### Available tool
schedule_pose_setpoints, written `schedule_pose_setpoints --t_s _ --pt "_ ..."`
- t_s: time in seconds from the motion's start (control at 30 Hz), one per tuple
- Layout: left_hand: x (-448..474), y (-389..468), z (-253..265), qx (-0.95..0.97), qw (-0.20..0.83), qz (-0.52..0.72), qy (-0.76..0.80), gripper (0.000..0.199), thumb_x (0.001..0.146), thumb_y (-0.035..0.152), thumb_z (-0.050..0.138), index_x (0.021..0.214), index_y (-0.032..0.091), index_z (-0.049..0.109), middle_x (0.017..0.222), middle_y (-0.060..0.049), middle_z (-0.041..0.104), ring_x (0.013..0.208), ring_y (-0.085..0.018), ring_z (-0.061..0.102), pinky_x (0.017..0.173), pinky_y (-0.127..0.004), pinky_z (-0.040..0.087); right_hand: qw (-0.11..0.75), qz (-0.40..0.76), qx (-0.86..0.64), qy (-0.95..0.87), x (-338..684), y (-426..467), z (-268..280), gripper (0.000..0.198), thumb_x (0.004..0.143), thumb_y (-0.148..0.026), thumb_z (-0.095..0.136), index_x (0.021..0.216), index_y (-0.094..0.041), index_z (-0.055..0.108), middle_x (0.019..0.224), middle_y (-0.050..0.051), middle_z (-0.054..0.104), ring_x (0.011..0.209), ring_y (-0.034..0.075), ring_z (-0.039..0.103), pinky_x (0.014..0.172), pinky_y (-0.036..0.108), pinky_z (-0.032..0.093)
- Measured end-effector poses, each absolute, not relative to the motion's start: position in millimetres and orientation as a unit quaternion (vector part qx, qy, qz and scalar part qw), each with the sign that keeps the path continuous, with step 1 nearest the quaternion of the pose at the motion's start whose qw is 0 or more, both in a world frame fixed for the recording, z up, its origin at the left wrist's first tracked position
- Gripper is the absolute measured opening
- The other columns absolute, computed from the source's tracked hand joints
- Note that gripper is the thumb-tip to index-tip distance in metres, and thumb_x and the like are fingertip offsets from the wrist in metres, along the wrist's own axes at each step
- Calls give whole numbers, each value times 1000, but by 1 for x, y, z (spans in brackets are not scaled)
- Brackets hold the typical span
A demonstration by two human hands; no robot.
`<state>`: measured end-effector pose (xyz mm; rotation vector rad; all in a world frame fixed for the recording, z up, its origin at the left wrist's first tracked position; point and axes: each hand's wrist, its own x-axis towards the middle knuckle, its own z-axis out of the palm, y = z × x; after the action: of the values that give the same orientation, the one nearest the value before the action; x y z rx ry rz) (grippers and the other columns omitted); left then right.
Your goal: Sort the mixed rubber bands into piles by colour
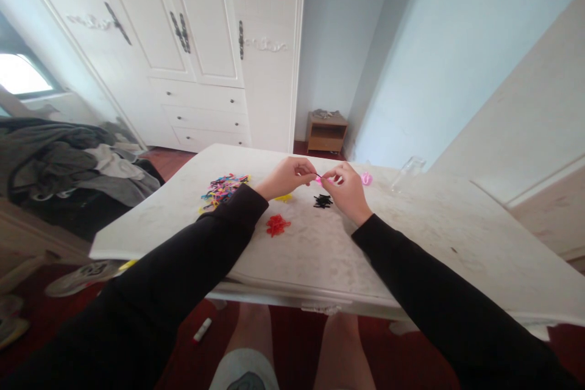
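My left hand (293, 172) and my right hand (343, 186) meet over the white table (311, 256). A thin black elastic band (319, 175) is pinched between the fingertips of both. Below my right hand lies a small pile of black elastic bands (323, 201). A yellow pile (284, 198) is partly covered by my left hand. Nearer to me sits a red pile (277, 225). Pink pieces (319, 180) show just behind my fingertips, partly hidden. Left of my left wrist is a larger heap of mixed-colour bands (223, 189), its near side hidden by my sleeve.
Further right on the table are a pink bunched item (366, 178) and a clear glass container (408, 174). Dark and grey clothes (68, 164) are heaped at the left. Beyond the table stand a white wardrobe (205, 12) and a small wooden cabinet (326, 133).
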<state>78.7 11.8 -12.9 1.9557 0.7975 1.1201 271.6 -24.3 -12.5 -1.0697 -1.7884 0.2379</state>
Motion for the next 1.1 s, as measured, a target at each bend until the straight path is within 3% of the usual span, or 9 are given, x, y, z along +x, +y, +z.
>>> schedule_pose_setpoints --t_s 0.47,0.73,1.1 --pt "78 12 -13 760 354 428 340 14 82 28 70 79 15 68 70 -6 71 64 -15 68 62 -27 53 493 97 -444 -742 272 -24 -12 10 81 -24 66 71 -21 65 81 2 57 72 17 54 69 34 44" --pt "77 12 -11 752 331 445 356 7 76 16 63 70 15 65 63 -3 67 60 -14 65 61 -27 51 475 91 -439 -757 275 -17 -12 11 84 -21 63 72 -20 62 85 2 55 74 17 54 69 34 44" --pt "61 22 -3 724 305 479 392 5 74 17 63 69 14 62 60 -1 63 57 -13 62 57 -24 47 517 61 -452 -724 310 2 1 10 79 -19 63 69 -19 61 82 2 55 72 16 54 69 33 44"
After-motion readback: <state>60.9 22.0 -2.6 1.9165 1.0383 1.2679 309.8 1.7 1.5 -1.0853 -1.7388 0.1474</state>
